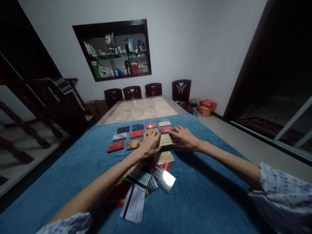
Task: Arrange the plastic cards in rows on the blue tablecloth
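Observation:
A stack of cards with a pale yellow top card [166, 140] sits between my two hands on the blue cloth. My left hand [151, 143] has its fingers curled against the stack's left side, and my right hand [183, 138] closes on the right side. Beyond and to the left, several small card stacks stand in rows, among them a red stack [115, 147], a gold stack [135, 144] and a dark stack [123, 129]. Nearer me lies a loose, overlapping pile with a white striped card [133, 203], a silver card [164, 178] and a yellow card [165, 157]. My left forearm hides part of this pile.
The blue cloth [207, 195] covers the near part of a long table [143, 109]. Dark chairs [181, 90] stand around its far end. A wall niche [117, 58] holds bottles and a plush toy. On the floor at right sits an orange bucket [205, 111].

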`<action>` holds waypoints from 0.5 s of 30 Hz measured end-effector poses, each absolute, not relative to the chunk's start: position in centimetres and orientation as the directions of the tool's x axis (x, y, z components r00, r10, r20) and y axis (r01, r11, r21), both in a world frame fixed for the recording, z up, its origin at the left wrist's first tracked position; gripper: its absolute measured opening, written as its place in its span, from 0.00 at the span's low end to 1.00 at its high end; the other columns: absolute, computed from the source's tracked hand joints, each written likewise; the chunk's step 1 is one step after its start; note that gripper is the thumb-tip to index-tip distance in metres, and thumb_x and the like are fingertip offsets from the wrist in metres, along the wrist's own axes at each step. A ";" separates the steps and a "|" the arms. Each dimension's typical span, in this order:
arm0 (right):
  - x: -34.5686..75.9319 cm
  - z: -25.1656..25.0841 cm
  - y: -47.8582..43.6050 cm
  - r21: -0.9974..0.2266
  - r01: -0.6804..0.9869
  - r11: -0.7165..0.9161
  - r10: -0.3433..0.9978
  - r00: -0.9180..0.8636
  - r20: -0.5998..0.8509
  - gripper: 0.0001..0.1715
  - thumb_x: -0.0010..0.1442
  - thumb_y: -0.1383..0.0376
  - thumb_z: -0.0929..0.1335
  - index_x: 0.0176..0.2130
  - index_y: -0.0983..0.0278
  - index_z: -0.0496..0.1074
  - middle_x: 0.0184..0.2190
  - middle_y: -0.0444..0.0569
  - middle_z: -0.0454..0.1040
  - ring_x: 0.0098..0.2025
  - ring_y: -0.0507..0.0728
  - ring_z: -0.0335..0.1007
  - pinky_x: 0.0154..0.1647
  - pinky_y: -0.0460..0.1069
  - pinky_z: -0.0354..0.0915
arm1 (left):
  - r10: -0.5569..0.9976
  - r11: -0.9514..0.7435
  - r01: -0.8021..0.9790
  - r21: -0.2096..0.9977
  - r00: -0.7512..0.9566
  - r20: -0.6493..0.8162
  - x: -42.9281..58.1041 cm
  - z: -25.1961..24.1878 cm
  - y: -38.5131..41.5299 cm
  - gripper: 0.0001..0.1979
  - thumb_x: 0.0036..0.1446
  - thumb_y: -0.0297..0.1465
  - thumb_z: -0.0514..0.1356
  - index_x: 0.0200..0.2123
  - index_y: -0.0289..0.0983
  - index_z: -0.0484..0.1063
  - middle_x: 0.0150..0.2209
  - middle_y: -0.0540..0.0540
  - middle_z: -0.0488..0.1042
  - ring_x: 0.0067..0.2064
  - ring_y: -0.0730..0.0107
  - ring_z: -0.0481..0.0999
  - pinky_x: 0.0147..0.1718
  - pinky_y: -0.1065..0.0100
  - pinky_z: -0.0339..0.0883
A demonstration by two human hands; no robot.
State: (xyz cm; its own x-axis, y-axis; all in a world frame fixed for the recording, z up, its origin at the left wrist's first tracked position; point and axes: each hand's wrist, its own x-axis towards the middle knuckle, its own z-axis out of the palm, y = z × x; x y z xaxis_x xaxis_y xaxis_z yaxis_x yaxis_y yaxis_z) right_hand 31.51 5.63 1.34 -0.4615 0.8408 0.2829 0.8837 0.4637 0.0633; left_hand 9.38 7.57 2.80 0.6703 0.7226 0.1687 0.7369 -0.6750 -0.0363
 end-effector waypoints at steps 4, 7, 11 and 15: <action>31.7 2.4 7.2 0.070 0.891 0.449 0.864 -0.453 0.221 0.21 0.58 0.60 0.71 0.51 0.61 0.70 0.50 0.58 0.70 0.50 0.64 0.61 0.39 0.52 0.61 | 0.729 -0.671 0.741 -0.039 0.668 0.150 10.0 3.3 9.1 0.15 0.57 0.34 0.61 0.46 0.38 0.67 0.53 0.38 0.67 0.56 0.50 0.63 0.52 0.49 0.58; 32.0 3.0 8.6 0.076 0.893 0.443 0.874 -0.449 0.187 0.21 0.58 0.59 0.71 0.50 0.61 0.71 0.50 0.58 0.69 0.51 0.65 0.61 0.40 0.53 0.61 | 0.742 -0.654 0.754 -0.064 0.656 0.135 10.5 3.8 10.2 0.13 0.56 0.33 0.61 0.44 0.37 0.68 0.53 0.36 0.67 0.56 0.48 0.62 0.51 0.48 0.58; 32.3 3.6 10.6 0.094 0.903 0.418 0.892 -0.428 0.146 0.20 0.59 0.59 0.70 0.51 0.61 0.71 0.49 0.59 0.70 0.51 0.66 0.61 0.40 0.54 0.62 | 0.744 -0.646 0.758 -0.090 0.652 0.146 11.3 3.7 12.1 0.12 0.55 0.31 0.61 0.44 0.36 0.69 0.53 0.35 0.67 0.56 0.47 0.62 0.51 0.47 0.58; 32.6 4.1 12.6 0.076 0.914 0.399 0.907 -0.406 0.112 0.17 0.58 0.58 0.70 0.46 0.61 0.73 0.46 0.57 0.72 0.50 0.67 0.62 0.41 0.54 0.61 | 0.752 -0.639 0.765 -0.080 0.643 0.142 12.1 3.4 14.5 0.14 0.53 0.30 0.61 0.44 0.36 0.69 0.52 0.37 0.68 0.55 0.48 0.62 0.51 0.47 0.58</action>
